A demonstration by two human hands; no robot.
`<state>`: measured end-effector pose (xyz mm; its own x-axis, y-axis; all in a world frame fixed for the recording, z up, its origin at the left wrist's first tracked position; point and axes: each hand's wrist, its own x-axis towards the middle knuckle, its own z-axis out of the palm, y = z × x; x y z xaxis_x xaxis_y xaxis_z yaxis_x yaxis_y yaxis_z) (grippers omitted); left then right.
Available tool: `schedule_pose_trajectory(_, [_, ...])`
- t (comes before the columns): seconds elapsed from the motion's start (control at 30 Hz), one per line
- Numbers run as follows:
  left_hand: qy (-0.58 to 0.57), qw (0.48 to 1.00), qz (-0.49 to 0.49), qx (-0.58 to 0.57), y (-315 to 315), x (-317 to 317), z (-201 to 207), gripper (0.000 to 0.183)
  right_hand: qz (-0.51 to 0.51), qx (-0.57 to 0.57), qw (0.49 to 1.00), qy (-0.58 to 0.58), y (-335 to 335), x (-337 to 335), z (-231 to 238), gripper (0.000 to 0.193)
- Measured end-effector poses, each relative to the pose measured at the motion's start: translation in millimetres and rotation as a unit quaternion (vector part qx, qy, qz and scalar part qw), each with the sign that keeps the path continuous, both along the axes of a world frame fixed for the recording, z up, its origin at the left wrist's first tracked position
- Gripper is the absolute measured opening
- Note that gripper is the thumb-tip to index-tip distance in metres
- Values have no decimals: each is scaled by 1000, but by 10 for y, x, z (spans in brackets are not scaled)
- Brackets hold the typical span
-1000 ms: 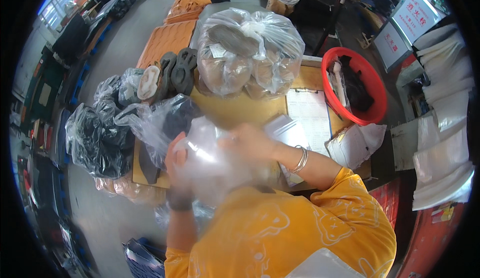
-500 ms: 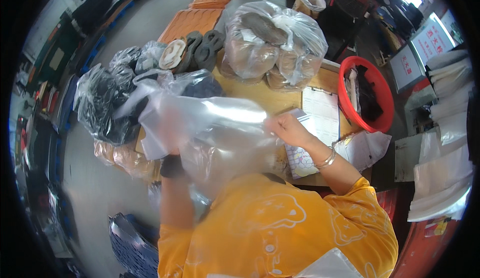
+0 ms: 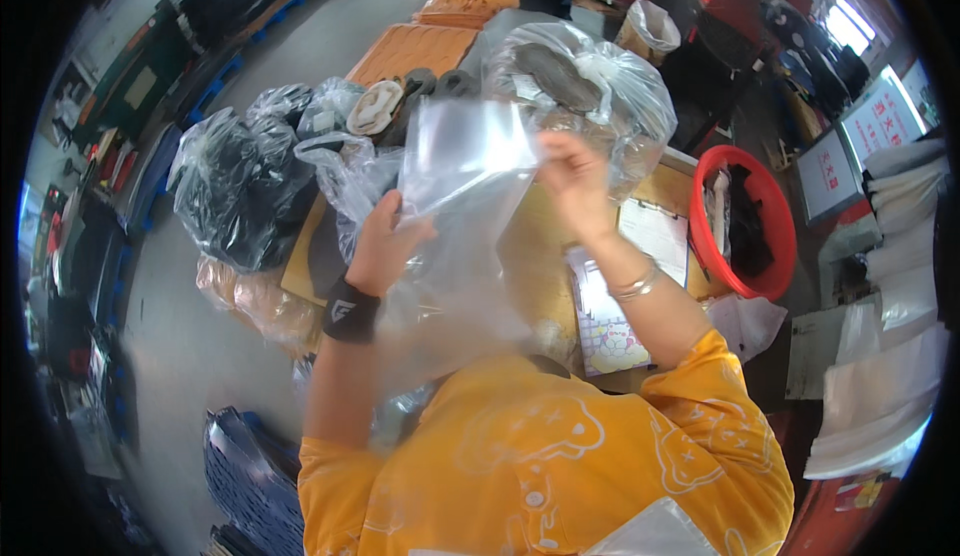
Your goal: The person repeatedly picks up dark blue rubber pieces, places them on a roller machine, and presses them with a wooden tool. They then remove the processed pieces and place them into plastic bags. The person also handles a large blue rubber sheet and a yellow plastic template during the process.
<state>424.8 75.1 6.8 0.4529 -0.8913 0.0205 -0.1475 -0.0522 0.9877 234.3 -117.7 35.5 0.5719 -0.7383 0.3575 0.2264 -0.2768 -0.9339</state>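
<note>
One clear plastic bag (image 3: 462, 196), raised over the worktop (image 3: 548, 261): likely light, limp, slippery; best taken by its edges; your left grip (image 3: 382, 253) pinches its left side, your right grip (image 3: 577, 188) its upper right corner

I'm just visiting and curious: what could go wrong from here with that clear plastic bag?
The thin, clear plastic bag lies between the bare left hand and the bare right hand; an uneven pull might tear it or let it slip. Its upper end overlaps, in this view, the large, bulging clear plastic sack beyond and might snag, though contact can't be told. The right forearm is close to the clipboard of white paper and could nudge it.
</note>
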Motion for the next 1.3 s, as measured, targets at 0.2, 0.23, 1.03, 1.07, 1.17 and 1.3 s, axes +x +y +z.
schedule_pose_trajectory(0.2, [-69,998,15,6,124,74,385,52,-63,17,989,-133,-256,-388,261,40])
schedule_pose_trajectory(0.23, [-54,999,-2,-9,108,31,391,56,-87,-120,982,-115,-135,-436,403,40])
schedule_pose_trajectory(1.03, [-551,792,249,-86,17,-763,465,50,148,71,974,156,532,-378,-145,18])
schedule_pose_trajectory(1.07, [-497,830,225,-112,71,-867,414,45,144,109,975,128,550,-394,-212,17])
schedule_pose_trajectory(1.17, [-50,996,77,-11,166,-1128,99,25,160,26,972,171,623,-409,-333,18])
schedule_pose_trajectory(1.3, [176,984,9,0,152,-1124,-456,16,240,82,952,172,627,-424,-371,21])
